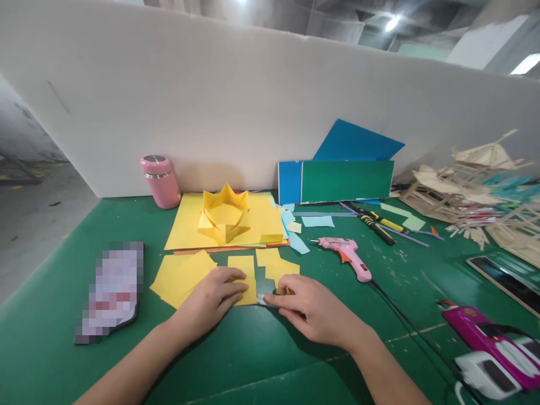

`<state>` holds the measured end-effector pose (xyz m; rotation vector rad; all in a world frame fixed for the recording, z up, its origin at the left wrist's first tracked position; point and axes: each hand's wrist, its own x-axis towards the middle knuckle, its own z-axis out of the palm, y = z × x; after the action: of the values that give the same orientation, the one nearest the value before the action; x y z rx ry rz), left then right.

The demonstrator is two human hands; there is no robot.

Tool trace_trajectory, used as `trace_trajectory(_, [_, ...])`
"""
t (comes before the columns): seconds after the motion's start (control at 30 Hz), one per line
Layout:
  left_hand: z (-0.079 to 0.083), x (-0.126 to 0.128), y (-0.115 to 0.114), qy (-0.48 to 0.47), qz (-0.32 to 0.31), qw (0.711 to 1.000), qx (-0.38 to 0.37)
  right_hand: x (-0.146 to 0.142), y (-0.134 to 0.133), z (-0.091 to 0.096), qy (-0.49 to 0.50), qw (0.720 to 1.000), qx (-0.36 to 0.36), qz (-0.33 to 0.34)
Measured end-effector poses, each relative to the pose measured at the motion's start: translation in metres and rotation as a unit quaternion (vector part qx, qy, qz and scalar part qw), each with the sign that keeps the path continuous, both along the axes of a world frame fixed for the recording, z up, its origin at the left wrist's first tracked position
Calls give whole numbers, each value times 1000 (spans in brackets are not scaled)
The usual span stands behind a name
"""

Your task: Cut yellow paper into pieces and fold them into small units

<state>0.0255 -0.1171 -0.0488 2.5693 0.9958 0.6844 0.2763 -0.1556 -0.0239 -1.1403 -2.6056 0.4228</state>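
My left hand (213, 295) lies on a small yellow paper piece (243, 275) on the green table (253, 360), fingers pressed together on it. My right hand (310, 306) pinches the paper's lower right corner, fingertips close to the left hand's. More yellow paper pieces (179, 275) lie to the left and another yellow piece (278, 264) just behind. Further back, a folded yellow paper crown-shaped box (224, 216) sits on a stack of yellow sheets (189, 222).
A pink glue gun (346, 256) lies right of my hands, its cord running toward me. A pink flask (161, 181) stands at the back wall. Blue and green card (346, 180) leans there. Stick models (464, 185) crowd the right. A magenta tool (489, 337) and a blurred flat object (112, 289) lie near.
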Motion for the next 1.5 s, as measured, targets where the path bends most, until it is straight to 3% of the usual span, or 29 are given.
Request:
trace_trajectory(0.5, [6,-1,2,33,-19,999,-21,-3,0,-3,-12,1000,9,3])
trace_trajectory(0.73, [2,-6,10,25,-36,998,-38,-2,2,-3,-13,1000,-3,10])
trace_trajectory(1.0, [9,-3,10,18,-47,998,-40,4,3,-3,-8,999,-28,20])
trace_trajectory(1.3, [5,-3,11,2,-47,998,-44,-9,-1,-1,-24,999,27,8])
trace_trajectory(1.5, [6,-3,11,-6,-39,998,-57,-12,-4,1,-22,999,9,21])
